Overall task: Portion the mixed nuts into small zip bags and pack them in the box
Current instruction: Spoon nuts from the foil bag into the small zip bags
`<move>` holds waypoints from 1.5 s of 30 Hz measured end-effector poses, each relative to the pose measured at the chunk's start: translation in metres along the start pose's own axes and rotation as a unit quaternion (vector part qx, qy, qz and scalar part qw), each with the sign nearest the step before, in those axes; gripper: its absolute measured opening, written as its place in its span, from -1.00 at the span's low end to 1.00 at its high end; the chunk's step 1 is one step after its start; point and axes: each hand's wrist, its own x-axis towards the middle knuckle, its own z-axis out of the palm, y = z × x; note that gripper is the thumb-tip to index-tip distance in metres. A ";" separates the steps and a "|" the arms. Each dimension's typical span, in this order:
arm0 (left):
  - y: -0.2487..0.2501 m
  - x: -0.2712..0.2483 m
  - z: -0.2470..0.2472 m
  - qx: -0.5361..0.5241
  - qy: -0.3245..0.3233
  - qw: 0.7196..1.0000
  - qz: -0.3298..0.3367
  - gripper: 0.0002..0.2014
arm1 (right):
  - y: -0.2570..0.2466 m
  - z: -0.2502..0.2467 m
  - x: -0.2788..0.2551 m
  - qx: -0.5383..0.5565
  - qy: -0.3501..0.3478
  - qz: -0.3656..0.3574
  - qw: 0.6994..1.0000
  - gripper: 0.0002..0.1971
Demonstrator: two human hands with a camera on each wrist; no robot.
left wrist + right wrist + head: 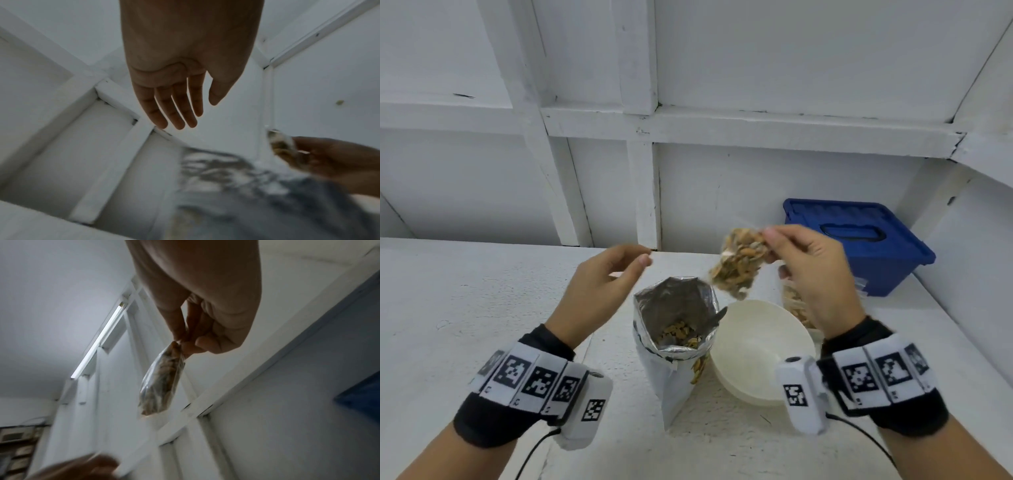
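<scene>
I pinch a filled zip bag (739, 262) by its top in my right hand (815, 270), above the foil nut pouch (674, 329) and the white bowl (760, 346). My left hand (599, 291) hangs loosely spread, holding nothing. This portion seems done; next it goes into the blue box (859, 243), whose lid looks closed and stands in the way. More bagged nuts (796, 306) lie on the surface (465, 308) beneath my right hand.

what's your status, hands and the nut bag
Left hand free, nothing in grip. Right hand pinches filled zip bag above foil pouch. Blue box lid closed.
</scene>
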 end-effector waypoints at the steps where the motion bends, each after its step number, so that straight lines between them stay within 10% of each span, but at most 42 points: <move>1: -0.012 0.001 -0.004 0.031 0.010 0.999 -0.008 -0.83 | 0.001 -0.014 0.004 -0.008 0.027 -0.006 1.000 -0.89; 15: -0.159 -0.027 0.004 0.292 -0.222 0.903 -0.225 -0.49 | 0.116 -0.124 0.000 -0.381 0.212 0.005 0.900 -0.80; 30: -0.168 -0.034 0.015 0.280 -0.281 0.881 -0.257 -0.26 | 0.144 -0.102 -0.006 -0.422 0.055 0.135 0.895 -0.75; 36: -0.168 -0.035 0.015 0.280 -0.278 0.883 -0.253 -0.27 | 0.123 -0.076 -0.023 -0.484 0.083 0.038 0.870 -0.69; 41: -0.168 -0.035 0.016 0.282 -0.274 0.884 -0.253 -0.28 | 0.110 -0.032 -0.044 -0.396 -0.114 0.013 0.911 -0.72; 45: -0.169 -0.035 0.016 0.279 -0.268 0.887 -0.254 -0.28 | 0.123 -0.008 -0.051 -0.457 -0.353 0.164 0.799 -0.31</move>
